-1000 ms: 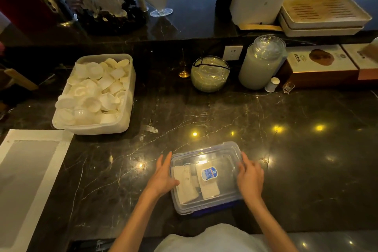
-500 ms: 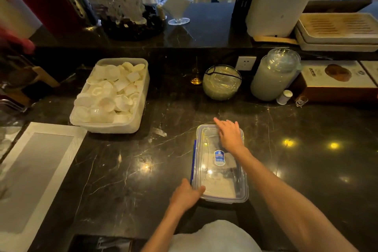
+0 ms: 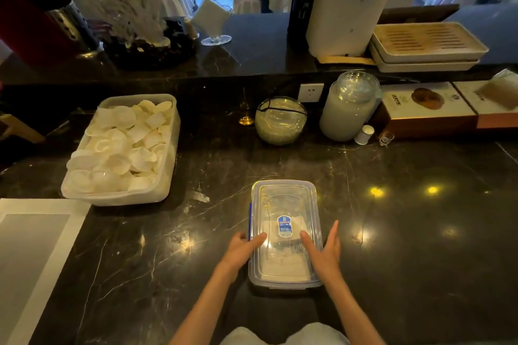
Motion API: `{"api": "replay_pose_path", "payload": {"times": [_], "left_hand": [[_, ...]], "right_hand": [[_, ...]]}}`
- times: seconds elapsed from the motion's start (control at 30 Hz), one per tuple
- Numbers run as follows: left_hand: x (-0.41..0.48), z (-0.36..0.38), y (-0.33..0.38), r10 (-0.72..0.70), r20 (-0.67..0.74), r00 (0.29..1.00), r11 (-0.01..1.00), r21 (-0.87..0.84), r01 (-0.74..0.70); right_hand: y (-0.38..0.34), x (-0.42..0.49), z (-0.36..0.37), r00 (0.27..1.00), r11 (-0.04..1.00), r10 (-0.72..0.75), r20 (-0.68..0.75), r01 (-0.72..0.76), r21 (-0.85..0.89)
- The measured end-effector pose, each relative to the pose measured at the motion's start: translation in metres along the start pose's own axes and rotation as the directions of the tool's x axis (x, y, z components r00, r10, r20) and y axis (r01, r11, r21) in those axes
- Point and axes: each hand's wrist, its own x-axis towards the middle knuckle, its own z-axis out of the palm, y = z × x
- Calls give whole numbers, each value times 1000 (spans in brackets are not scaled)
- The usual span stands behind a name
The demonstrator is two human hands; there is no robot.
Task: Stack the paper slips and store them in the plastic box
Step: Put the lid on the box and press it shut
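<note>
A clear plastic box with a blue-edged lid and a blue label stands lengthwise on the dark marble counter in front of me. White paper slips show through the lid at its near end. My left hand rests against the box's left side, thumb on the lid. My right hand lies flat on the right side of the lid, fingers spread.
A large white tub of white paper cups sits at the left. A glass bowl, a tall glass jar and flat cartons line the back. A white-framed mat lies at the left edge.
The box has been turned from crosswise to lengthwise. My right hand came back from the far end to the near right side, and my left hand moved up along the left side.
</note>
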Motion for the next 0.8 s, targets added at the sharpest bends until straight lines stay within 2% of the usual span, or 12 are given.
{"api": "replay_pose_path", "payload": {"times": [0.1, 0.23, 0.33, 0.47, 0.6, 0.67, 0.8], "left_hand": [[-2, 6, -2, 45, -78, 996, 999, -20, -47], [-8, 17, 0, 261, -261, 929, 945, 266, -191], [-18, 31, -1, 372, -299, 879, 895, 368, -253], [-25, 40, 1, 482, -340, 808, 808, 529, -259], [-25, 36, 2, 491, -319, 811, 806, 519, -285], [-22, 31, 2, 433, -302, 849, 857, 430, -284], [-12, 20, 8, 259, -191, 947, 947, 244, -210]], "right_hand": [[1, 3, -1, 1000, 1000, 26, 16, -26, -2], [1, 3, 1, 1000, 1000, 20, 17, -20, 4], [-1, 1, 0, 1000, 1000, 20, 19, -20, 13], [-3, 0, 1, 999, 998, 27, 19, -28, 47], [0, 1, 2, 999, 998, 47, 13, -47, 48], [3, 1, 2, 997, 996, 68, 28, -70, 53], [-2, 5, -13, 969, 974, 67, 238, -115, 195]]}}
